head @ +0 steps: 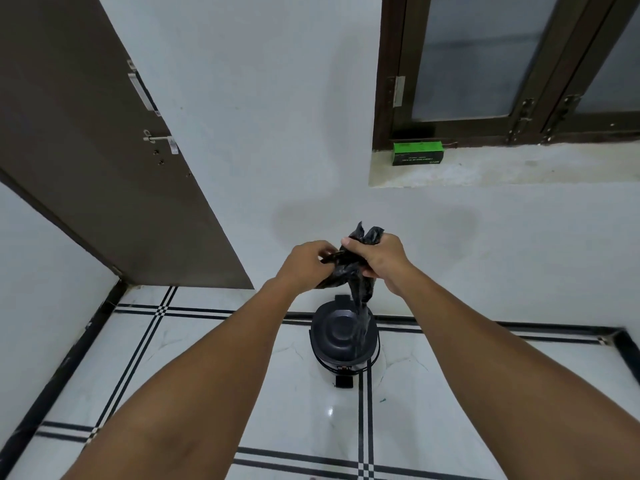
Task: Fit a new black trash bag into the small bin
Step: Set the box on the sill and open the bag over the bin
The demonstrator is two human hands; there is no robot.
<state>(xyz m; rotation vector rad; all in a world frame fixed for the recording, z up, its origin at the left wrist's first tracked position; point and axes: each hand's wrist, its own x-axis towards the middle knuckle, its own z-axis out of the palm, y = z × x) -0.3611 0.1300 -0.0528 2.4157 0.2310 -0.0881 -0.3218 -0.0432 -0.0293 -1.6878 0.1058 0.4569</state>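
Trash bag (349, 268), black plastic, crumpled: held at frame centre, long axis roughly vertical. Two short peaks stick up above the hands; a twisted tail hangs down toward the bin (343, 336), its tip overlapping the bin's closed lid in this view; whether it touches cannot be told.

Position relative to hands: bunched between both, most of the bulk in the right.

Left hand (306, 263): left of the bag, fingers curled, pinching a fold at the bag's left edge.

Right hand (377, 259): fingers wrapped round the upper bunch, back of hand toward the camera, thumb on top.

Arms: both bare forearms extended forward from the lower corners, converging at centre.

Bin: small, dark, round, pedal at its near side, standing on the white tiled floor (194, 375) below the hands, close to the wall.

Other: brown door (86, 150), upper left; window (502, 64), upper right; green box (417, 153) on the sill.
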